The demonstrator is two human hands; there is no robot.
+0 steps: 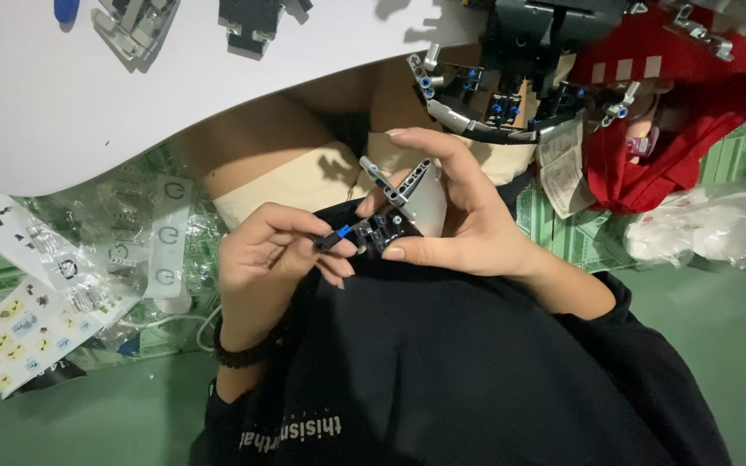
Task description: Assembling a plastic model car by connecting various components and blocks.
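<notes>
My right hand [468, 226] pinches a small black and grey building-brick assembly [393, 217] between thumb and fingers, just above my lap. A grey perforated beam [382, 180] sticks up from the assembly. My left hand [271, 252], with a dark bracelet on its wrist, grips a small black piece with a blue pin [338, 236]. The tip of that piece touches the left side of the assembly. Both hands are held close together over my dark shirt.
A white board [45, 95] at the upper left carries several brick sub-assemblies. A larger black, grey and red brick model [520, 78] sits at the top right beside red fabric [692, 112]. A sticker sheet [19, 332] and clear plastic bags [131, 242] lie on the green floor.
</notes>
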